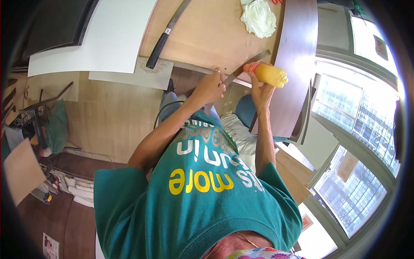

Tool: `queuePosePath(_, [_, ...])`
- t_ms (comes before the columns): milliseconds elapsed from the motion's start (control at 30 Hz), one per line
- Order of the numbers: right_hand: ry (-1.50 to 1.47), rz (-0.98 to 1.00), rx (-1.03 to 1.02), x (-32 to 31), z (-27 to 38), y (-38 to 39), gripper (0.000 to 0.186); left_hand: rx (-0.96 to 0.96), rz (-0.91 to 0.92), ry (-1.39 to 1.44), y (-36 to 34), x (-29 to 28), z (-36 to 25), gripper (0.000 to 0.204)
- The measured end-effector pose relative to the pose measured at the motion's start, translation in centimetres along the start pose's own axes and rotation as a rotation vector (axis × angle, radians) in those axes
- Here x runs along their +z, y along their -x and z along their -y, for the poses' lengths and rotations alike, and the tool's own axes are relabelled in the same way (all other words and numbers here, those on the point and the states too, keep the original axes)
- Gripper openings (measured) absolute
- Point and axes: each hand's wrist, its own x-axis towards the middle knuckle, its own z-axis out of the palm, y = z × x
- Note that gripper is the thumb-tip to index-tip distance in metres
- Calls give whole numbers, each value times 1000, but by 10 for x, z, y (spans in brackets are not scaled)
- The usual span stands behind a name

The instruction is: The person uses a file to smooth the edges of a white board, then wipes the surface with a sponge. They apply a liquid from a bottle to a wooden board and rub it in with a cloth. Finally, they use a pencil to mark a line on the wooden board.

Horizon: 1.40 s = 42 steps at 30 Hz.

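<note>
My right hand point(261, 88) grips a clear plastic bottle point(272, 76) of yellow liquid with a red cap end. The bottle is tilted nearly flat over the table's near edge, its red end pointing left. Facing it, my left hand point(210, 89) is closed around a long thin metal strip, perhaps a blade point(246, 65), which slants up and right, passing just left of the bottle's red end. The lower end of that strip is partly hidden by my hand. Farther off, a knife with a black handle point(158, 49) lies on the light wooden tabletop point(207, 34).
A crumpled whitish-green piece point(258, 19), like a cabbage leaf, lies at the far side, near a red item point(276, 1). White sheets point(112, 34) cover the table's left part. A brown panel point(297, 56) borders it on the right, with windows point(358, 95) beyond. A blue stool point(246, 110) stands below.
</note>
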Motion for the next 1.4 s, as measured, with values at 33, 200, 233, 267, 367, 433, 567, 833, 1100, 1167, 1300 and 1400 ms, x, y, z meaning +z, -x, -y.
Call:
queuePosePath(33, [-8,-12,23,0,-2,-7,32,-3,-8,13,2,0,2,14])
queuePosePath(200, [-70,-50,36,0,-24,-31,28,-2,-3,8,0,1,2,12])
queuePosePath(233, [-140,-38,83,-3,-11,-40,27,-2,2,4,0,0,5,13])
queuePosePath(267, [-210,-26,131,-4,-3,-44,26,-1,-1,7,0,0,7,13])
queuePosePath(367, [-223,-98,161,-3,-11,-48,20,9,2,18,0,2,5,13])
queuePosePath(433, [-157,-11,150,-1,-1,-41,19,0,-10,28,0,0,3,13])
queuePosePath(567, [-107,-45,139,-1,-16,-30,18,7,-11,19,1,1,0,12])
queuePosePath(833, [-68,105,-72,7,33,13,19,-3,-7,-1,-11,4,-9,11])
queuePosePath(1100, [75,102,-179,6,27,16,24,-16,22,-28,-20,3,-5,13])
queuePosePath(1167, [36,124,-96,5,23,16,28,-4,16,-14,-23,5,1,13])
queuePosePath(1300, [-21,79,34,4,10,6,26,-23,1,-30,-24,7,-3,16])
queuePosePath(1400, [102,156,-155,1,20,17,25,64,-33,34,-29,6,21,20])
